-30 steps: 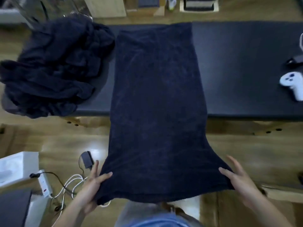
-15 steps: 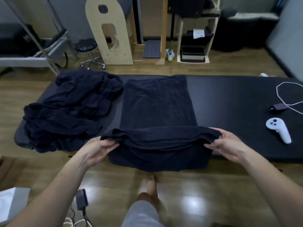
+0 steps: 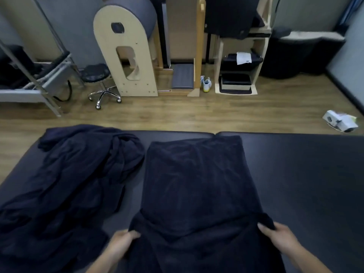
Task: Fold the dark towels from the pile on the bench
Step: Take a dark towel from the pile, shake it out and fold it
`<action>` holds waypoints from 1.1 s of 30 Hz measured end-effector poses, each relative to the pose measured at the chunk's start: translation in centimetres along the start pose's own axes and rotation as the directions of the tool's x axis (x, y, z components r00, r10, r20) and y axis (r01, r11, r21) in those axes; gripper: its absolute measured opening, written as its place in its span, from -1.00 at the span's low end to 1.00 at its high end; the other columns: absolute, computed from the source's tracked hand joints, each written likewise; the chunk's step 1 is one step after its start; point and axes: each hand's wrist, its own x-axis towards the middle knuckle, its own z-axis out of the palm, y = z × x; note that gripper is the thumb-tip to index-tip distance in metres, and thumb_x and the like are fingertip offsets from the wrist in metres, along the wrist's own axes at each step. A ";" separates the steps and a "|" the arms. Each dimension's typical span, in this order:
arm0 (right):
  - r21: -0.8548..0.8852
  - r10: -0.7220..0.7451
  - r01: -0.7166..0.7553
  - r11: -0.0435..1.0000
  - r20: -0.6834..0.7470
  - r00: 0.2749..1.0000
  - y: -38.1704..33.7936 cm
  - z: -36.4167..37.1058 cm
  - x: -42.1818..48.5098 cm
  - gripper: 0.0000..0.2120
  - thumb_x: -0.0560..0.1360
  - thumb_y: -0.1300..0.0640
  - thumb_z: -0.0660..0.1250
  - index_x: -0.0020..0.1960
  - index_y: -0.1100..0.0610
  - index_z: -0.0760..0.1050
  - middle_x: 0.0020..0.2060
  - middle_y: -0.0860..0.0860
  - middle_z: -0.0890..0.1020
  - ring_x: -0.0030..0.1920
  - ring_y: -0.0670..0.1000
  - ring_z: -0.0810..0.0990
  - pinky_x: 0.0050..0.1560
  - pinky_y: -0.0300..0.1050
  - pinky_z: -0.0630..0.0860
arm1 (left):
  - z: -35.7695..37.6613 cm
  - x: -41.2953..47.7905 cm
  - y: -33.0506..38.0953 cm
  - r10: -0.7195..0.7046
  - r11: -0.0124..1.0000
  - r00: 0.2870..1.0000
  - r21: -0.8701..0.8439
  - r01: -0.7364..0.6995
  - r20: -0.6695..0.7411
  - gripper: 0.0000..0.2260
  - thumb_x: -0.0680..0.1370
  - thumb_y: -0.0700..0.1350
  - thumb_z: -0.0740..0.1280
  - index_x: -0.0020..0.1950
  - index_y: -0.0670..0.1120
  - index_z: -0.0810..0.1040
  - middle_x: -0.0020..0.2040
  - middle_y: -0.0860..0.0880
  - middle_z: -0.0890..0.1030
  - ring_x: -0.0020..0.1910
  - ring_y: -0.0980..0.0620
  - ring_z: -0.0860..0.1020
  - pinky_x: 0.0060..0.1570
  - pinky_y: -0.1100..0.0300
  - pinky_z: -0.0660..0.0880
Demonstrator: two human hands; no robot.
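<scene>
Towel [image 3: 197, 184] flat on the bench [image 3: 307, 184], long axis running 6 to 12 o'clock, away from you; far edge close to the bench's far rim. Your left hand [image 3: 123, 241] grips the near-left corner and your right hand [image 3: 279, 236] the near-right, fingers curled on cloth; the towel's body lies at 12 o'clock from both grips, neither hand nearer. The pile [image 3: 69, 184] sits at 9 o'clock, just beside the towel. Judgement: the next fold wants both corners carried evenly toward 12.
</scene>
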 end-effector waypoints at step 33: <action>-0.019 -0.205 0.207 0.978 -0.253 0.946 12.7 1.5 -9.0 -0.94 0.51 0.23 0.43 -0.07 0.21 0.56 -0.17 0.09 0.68 -0.11 0.14 0.64 -0.07 0.04 0.53 | -0.4 -7.1 -12.3 0.324 0.942 0.946 -0.087 -0.325 -0.026 -0.82 0.54 -0.32 0.39 0.04 -0.07 0.66 -0.03 -0.03 0.74 0.04 -0.11 0.67 0.04 -0.01 0.58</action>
